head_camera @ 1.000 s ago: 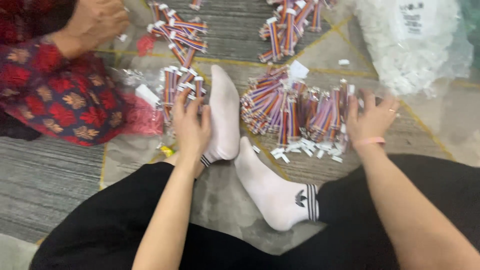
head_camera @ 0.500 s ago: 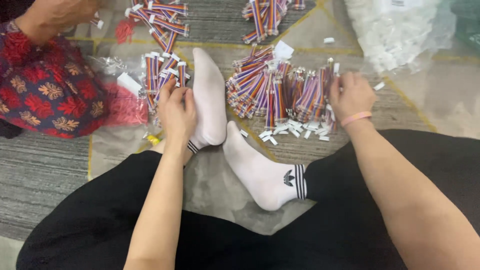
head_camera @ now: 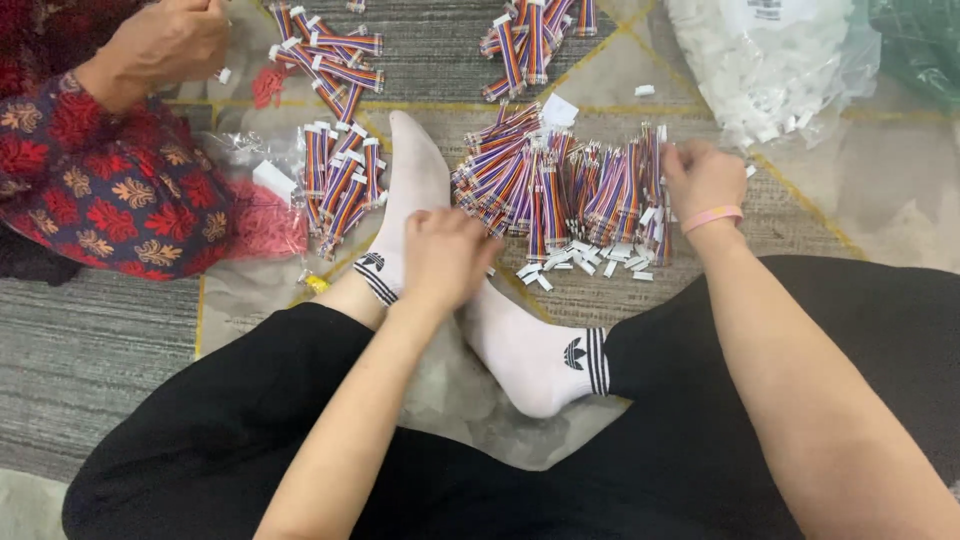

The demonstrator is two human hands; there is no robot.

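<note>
I sit cross-legged on the floor in black trousers and white socks (head_camera: 418, 175). A pile of rainbow ribbon cables (head_camera: 555, 185) with white plug ends lies just beyond my feet. My right hand (head_camera: 700, 180), with a pink band on the wrist, pinches cables at the pile's right edge. Over my crossed ankles hovers my left hand (head_camera: 445, 255), knuckles up and fingers curled toward the pile's near-left corner. What its fingers hold is hidden.
A second pile of ribbon cables (head_camera: 340, 180) lies left of my foot, with more bundles farther off (head_camera: 335, 50) (head_camera: 530, 40). Another person's hand (head_camera: 165, 45) and red floral sleeve (head_camera: 120, 190) are at the left. A clear bag of white connectors (head_camera: 780, 60) sits at the far right.
My left hand has left the left pile and moved right, over my ankles. My right hand stays at the right edge of the main pile. The view has shifted slightly.
</note>
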